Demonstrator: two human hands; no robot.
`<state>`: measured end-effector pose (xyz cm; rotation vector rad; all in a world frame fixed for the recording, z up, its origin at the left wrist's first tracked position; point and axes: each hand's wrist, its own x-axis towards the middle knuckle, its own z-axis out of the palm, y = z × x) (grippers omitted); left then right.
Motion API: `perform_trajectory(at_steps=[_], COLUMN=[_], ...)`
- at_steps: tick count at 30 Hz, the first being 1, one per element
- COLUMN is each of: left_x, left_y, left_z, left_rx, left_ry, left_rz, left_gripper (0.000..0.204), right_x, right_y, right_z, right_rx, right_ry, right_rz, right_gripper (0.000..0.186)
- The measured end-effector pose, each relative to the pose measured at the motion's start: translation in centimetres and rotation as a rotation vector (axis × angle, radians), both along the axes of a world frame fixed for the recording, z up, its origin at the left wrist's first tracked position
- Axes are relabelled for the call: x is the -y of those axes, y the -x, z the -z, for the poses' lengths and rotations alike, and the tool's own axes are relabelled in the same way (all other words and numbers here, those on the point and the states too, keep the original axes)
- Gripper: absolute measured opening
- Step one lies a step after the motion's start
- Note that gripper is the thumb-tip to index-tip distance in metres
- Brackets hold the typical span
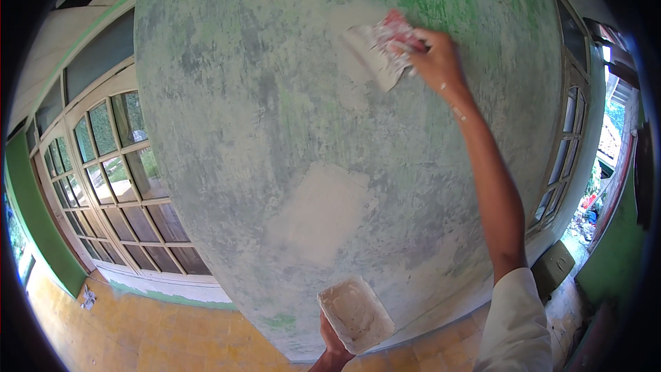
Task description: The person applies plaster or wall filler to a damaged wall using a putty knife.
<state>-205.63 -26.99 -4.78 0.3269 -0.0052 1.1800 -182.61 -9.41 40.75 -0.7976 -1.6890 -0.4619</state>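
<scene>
My right hand [438,62] is raised to the upper part of a wall [220,138], closed round a wide putty knife [377,54] with a red, putty-smeared grip. Its pale blade lies against or very near the wall, over a whitish smear, and is slightly blurred. White spots of putty mark the wrist. Low in front of the wall, my left hand [332,341] grips the side of a rectangular off-white tub [379,336]. Pale putty coats the tub's inside. Between the two hands, a light patch of putty [322,213] stands out on the mottled grey-green wall.
Paned doors [124,172] are set back at the left, beside a green post [56,234]. Another paned window [566,145] is at the right. Yellowish tiles [158,334] cover the floor, where a crumpled scrap [88,297] lies. A boxy object [553,267] stands at lower right.
</scene>
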Motion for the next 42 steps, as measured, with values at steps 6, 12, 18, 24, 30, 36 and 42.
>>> perform_trajectory(at_steps=[6,12,18,24,30,36,42], left_x=[0.6,0.8,1.1,0.9,2.1,4.1,5.8], left_y=[1.1,1.7,2.7,4.9,8.6,10.5,11.1], left_z=[0.3,0.8,1.6,2.6,3.5,5.6,5.8], left_rx=[0.016,0.062,0.076,0.094,0.073,0.038,0.038], left_ry=[0.029,0.021,0.038,0.015,0.062,0.198,0.166], left_rz=[-0.004,-0.007,-0.035,-0.158,-0.287,-0.329,-0.392], left_gripper=[0.067,0.068,0.07,0.07,0.069,0.071,0.072], right_x=[0.8,1.8,6.1,9.7,17.7,19.5,19.8], right_y=[-6.5,-12.4,-10.7,-6.1,4.4,9.4,12.6], right_z=[-5.0,-5.5,8.2,36.9,51.2,50.5,47.8], right_rx=[-0.182,-0.341,-0.972,-1.263,-1.449,-1.406,-1.349], right_ry=[0.002,-0.167,-0.181,0.286,0.827,1.043,1.211], right_rz=[0.025,-0.012,-0.241,-0.443,-0.623,-0.885,-1.041], right_gripper=[0.03,0.034,0.053,0.076,0.047,0.041,0.042])
